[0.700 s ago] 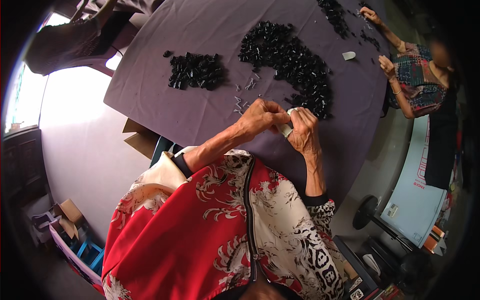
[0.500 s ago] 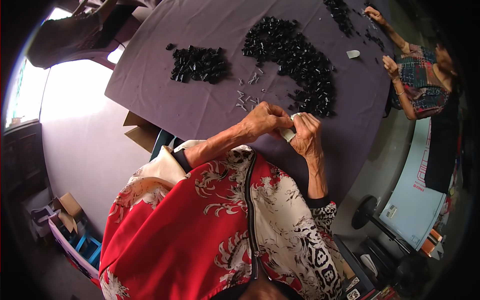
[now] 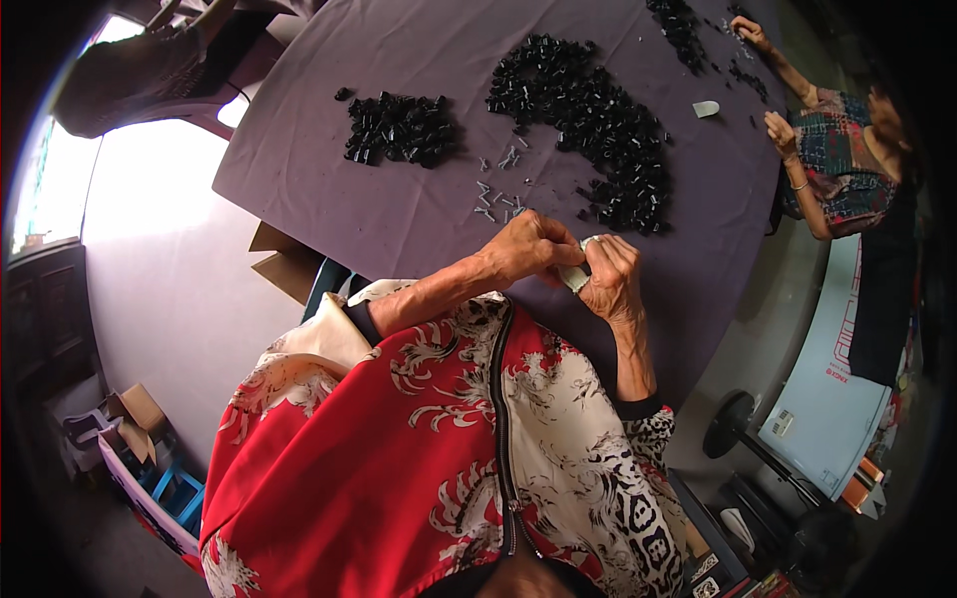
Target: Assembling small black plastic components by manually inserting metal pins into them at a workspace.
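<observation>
My two hands meet just above the near edge of the table, in front of the red and cream jacket. My right hand [image 3: 611, 277] is closed around a pale cream piece [image 3: 572, 278] with a scalloped edge, soft-looking like cloth or rubber. Against its far side my left hand [image 3: 531, 245] is closed in a pinch; what sits in its fingertips is hidden. Just beyond the left hand lie several small grey pins [image 3: 488, 199]. A large curved heap of small black plastic parts [image 3: 598, 130] spreads past the right hand, and a smaller black heap [image 3: 402, 130] lies left.
A purple-grey cloth covers the table [image 3: 299, 169]. At the right, a co-worker [image 3: 842, 149] reaches toward another black pile [image 3: 678, 35]; a white rounded piece [image 3: 706, 109] lies nearby. An open cardboard box [image 3: 284, 261] stands below the left edge, a fan-like stand [image 3: 733, 424] at right.
Both hands have shifted slightly; the right has dropped a little and less of the pale piece shows between them. The heaps look the same.
</observation>
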Demonstrator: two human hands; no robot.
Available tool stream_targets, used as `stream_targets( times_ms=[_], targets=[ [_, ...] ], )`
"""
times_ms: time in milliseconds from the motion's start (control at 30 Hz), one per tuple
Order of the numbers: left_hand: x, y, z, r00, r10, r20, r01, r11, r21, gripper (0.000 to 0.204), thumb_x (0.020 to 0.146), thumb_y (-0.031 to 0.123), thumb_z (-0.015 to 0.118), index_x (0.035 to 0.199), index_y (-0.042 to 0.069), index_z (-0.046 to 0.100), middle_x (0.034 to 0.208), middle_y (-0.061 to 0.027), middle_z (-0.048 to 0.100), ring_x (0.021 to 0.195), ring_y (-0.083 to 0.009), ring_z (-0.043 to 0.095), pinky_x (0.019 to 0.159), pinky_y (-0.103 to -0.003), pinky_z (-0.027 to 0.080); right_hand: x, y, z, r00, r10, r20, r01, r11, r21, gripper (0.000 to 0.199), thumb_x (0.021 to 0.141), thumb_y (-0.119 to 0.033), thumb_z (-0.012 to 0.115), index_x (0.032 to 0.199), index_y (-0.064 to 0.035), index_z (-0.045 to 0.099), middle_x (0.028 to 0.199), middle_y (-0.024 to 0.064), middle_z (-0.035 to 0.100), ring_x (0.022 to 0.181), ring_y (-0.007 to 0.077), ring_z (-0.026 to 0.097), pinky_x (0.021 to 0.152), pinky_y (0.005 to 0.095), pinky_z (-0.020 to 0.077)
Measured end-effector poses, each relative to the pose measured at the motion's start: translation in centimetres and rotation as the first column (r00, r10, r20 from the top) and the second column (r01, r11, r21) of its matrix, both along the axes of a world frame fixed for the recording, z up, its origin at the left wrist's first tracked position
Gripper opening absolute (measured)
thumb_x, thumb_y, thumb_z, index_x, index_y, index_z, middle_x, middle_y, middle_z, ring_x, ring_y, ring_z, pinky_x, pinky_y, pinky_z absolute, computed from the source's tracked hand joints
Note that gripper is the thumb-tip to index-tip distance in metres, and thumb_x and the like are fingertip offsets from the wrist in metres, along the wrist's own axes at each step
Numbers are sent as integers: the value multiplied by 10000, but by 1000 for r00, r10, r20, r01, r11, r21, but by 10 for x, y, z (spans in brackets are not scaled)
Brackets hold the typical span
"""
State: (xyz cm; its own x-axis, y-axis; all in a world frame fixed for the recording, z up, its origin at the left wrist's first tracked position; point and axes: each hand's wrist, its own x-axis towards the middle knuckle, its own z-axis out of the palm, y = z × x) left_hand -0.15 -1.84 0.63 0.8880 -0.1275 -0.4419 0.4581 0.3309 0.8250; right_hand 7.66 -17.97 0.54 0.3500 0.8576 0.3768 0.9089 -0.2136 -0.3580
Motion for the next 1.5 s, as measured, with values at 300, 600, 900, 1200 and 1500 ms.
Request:
stream_targets(
  times_ms=[300, 600, 900, 1200, 1500],
  targets=[
    [1, 4, 1, 998, 32, 47, -36, 994, 101, 227, 796, 192, 644, 842, -31, 649, 758, -102, 641, 676, -159, 623, 608, -264, 518, 1, 9, 1, 995, -49, 85, 51, 999, -19, 276, 685, -173, 714, 699, -42, 471, 631, 84, 517, 604, 257, 548, 551, 367, 430],
    [4, -1, 1, 997, 36, 63, -42, 996, 82, 219, 780, 182, 646, 821, -33, 645, 740, -100, 636, 667, -153, 619, 604, -259, 514, 5, 5, -4, 999, -21, 40, 20, 999, 31, 296, 717, -215, 699, 678, -41, 463, 627, 94, 509, 593, 266, 540, 550, 367, 432],
    [3, -1, 5, 996, 82, 45, -85, 994, 71, 215, 746, 177, 648, 769, -37, 653, 684, -112, 632, 602, -157, 612, 567, -263, 512, 4, 8, -1, 999, -5, 35, 4, 999, 39, 318, 750, -212, 678, 661, -33, 430, 590, 108, 478, 535, 294, 513, 505, 380, 408],
    [8, 44, 2, 923, 178, 340, -333, 813, 478, 201, 810, 153, 644, 913, -19, 664, 771, -96, 663, 651, -133, 611, 602, -263, 504, 2, 2, -10, 907, -271, -322, 289, 957, 9, 352, 773, -284, 705, 876, 31, 587, 696, 134, 603, 598, 282, 591, 554, 362, 473],
    [-8, 146, -27, 840, 140, 524, -520, -63, 852, 197, 746, 179, 663, 898, 54, 671, 790, -106, 621, 746, -264, 633, 678, -355, 489, -10, 9, -33, 944, -248, -217, 265, 963, 56, 121, 739, -89, 685, 774, -26, 588, 719, 111, 607, 639, 285, 592, 564, 369, 472]
  ],
)
